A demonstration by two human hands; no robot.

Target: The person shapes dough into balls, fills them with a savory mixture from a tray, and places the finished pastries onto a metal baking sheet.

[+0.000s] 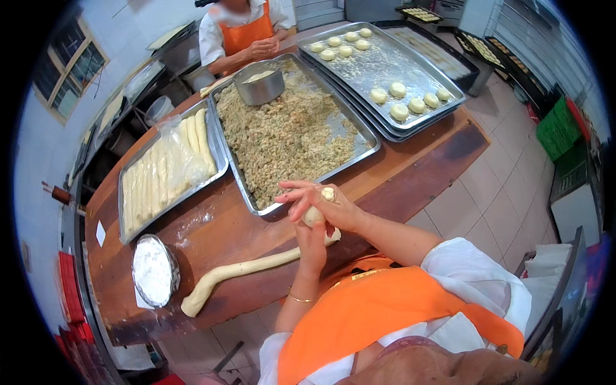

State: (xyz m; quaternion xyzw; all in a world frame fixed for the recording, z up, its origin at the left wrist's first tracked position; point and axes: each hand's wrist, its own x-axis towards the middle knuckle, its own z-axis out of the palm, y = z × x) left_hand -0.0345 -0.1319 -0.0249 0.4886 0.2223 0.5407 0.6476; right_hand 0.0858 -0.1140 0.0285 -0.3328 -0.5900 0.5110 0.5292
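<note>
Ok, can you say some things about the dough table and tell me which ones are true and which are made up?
1. Both hands, the left hand and the right hand, hold a small dough ball. True.
2. The long dough rope lies in a tray. False: it lies on the wooden table.
3. The middle tray holds crumbly filling. True.
4. The bowl of white flour sits inside the filling tray. False: it stands on the table near the rope's end.
5. Another person in an orange apron stands across the table. True.
</note>
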